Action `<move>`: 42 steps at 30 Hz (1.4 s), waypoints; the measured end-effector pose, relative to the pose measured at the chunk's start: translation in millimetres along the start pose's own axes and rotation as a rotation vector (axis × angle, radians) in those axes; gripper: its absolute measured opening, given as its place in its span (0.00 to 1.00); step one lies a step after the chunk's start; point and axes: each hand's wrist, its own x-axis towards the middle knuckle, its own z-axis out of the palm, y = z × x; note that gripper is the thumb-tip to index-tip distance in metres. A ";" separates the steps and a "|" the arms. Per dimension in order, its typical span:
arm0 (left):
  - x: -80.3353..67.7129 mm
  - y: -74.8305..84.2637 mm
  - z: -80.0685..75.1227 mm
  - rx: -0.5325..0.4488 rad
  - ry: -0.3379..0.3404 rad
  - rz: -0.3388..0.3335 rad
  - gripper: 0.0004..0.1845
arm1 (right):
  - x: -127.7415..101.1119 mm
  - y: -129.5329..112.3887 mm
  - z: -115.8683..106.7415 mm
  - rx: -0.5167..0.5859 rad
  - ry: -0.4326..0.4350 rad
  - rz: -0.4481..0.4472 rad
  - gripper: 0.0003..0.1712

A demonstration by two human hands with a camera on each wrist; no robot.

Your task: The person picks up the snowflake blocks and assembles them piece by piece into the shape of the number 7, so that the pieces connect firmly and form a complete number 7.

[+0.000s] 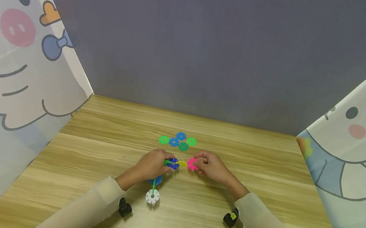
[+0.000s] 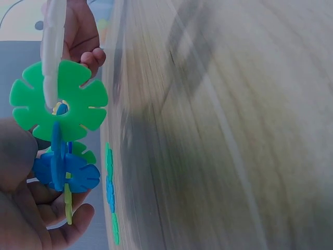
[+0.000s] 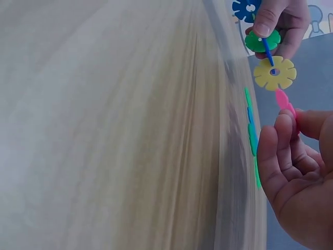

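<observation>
Item 1: your left hand (image 1: 150,165). Fingers curled and gripping the chain of snowflake discs (image 1: 168,166), just above the wooden table (image 1: 267,176). In the left wrist view your fingers (image 2: 62,226) wrap under a blue disc (image 2: 67,172), with a large green disc (image 2: 57,96) and a white disc (image 2: 52,47) seen edge-on beyond it. In the head view the white disc (image 1: 152,196) hangs at the near end of the chain, on a green piece.

Item 2: your right hand (image 1: 212,166). Thumb and fingertips pinching a pink disc (image 1: 192,164), held edge-on just beside the chain's yellow disc (image 3: 274,72); you cannot tell whether the two touch. In the right wrist view the pink disc (image 3: 285,101) shows above your curled fingers (image 3: 276,151).

Item 3: discs. Thin, flat, glossy plastic, round with notched petal edges and a small centre hole; slotted crosswise into one another.

Item 4: loose discs (image 1: 178,140). Five, green and blue, lying flat in a cluster on the table just beyond your hands.

Item 5: table. Pale wood-grain laminate, smooth, matte.
</observation>
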 end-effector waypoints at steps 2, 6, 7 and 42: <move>0.1 0.4 -0.3 0.000 0.001 0.004 0.23 | -0.4 0.7 0.8 0.018 0.005 0.006 0.17; -0.1 1.4 -1.3 -0.001 0.005 0.013 0.23 | -0.8 2.3 3.1 0.065 0.014 0.010 0.15; -0.1 1.7 -1.4 -0.001 0.006 0.012 0.23 | -0.9 2.6 3.7 0.077 0.016 0.010 0.15; 1.3 2.1 -1.0 0.018 -0.001 -0.013 0.24 | -5.1 0.8 7.7 0.153 0.047 0.001 0.13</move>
